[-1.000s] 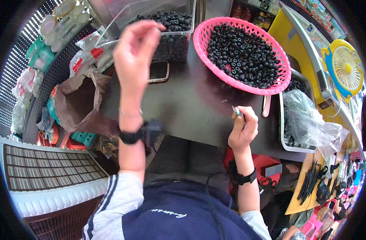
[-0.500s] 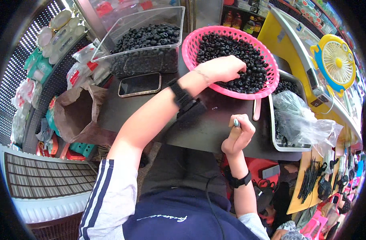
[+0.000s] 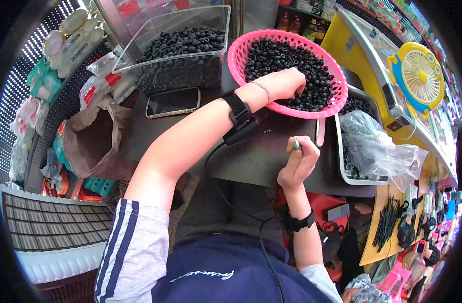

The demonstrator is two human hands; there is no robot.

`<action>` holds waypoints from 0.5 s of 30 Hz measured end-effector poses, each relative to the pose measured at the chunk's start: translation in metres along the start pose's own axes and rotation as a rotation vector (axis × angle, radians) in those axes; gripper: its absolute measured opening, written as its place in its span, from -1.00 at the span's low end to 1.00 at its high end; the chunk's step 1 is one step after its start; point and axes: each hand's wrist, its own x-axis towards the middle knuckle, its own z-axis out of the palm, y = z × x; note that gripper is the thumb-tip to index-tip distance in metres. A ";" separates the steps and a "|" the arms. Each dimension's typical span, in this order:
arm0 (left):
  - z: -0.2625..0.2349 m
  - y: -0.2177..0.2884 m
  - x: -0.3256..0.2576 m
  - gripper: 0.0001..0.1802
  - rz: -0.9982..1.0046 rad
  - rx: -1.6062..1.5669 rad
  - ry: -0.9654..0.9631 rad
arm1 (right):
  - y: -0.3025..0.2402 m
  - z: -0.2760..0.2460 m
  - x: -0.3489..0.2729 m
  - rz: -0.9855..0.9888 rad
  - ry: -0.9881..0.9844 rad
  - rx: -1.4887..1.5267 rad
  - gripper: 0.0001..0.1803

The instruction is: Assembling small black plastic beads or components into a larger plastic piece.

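Right hand (image 3: pixel 297 162): closed around a small grey tool (image 3: pixel 296 144), held above the dark counter (image 3: pixel 256 156). Left hand (image 3: pixel 286 83): reached into the pink basket (image 3: pixel 337 101), fingers curled among black beads (image 3: pixel 286 58); grip cannot be told. Phone (image 3: pixel 173 101) laid further left. Clear tub (image 3: pixel 180 55) of beads placed behind.
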 end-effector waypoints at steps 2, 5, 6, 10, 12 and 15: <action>0.003 -0.004 0.002 -0.79 -0.040 -0.026 -0.035 | -0.004 0.003 0.004 0.001 -0.017 -0.036 -0.79; 0.000 0.007 0.000 -0.79 -0.015 0.039 -0.025 | -0.003 0.002 0.003 0.036 0.005 -0.063 -0.77; -0.002 0.010 -0.003 -0.79 -0.042 0.060 -0.015 | -0.003 0.003 0.003 0.042 0.015 -0.060 -0.76; -0.024 0.022 -0.023 -0.79 0.067 0.084 0.493 | -0.005 0.006 0.004 0.054 0.025 -0.065 -0.74; -0.035 0.058 -0.054 -0.80 0.022 -0.121 0.647 | -0.002 -0.001 0.005 0.057 0.035 -0.077 -0.75; -0.030 0.100 -0.123 -0.80 -0.133 -0.443 0.815 | -0.004 0.003 0.004 0.056 0.013 -0.035 -0.76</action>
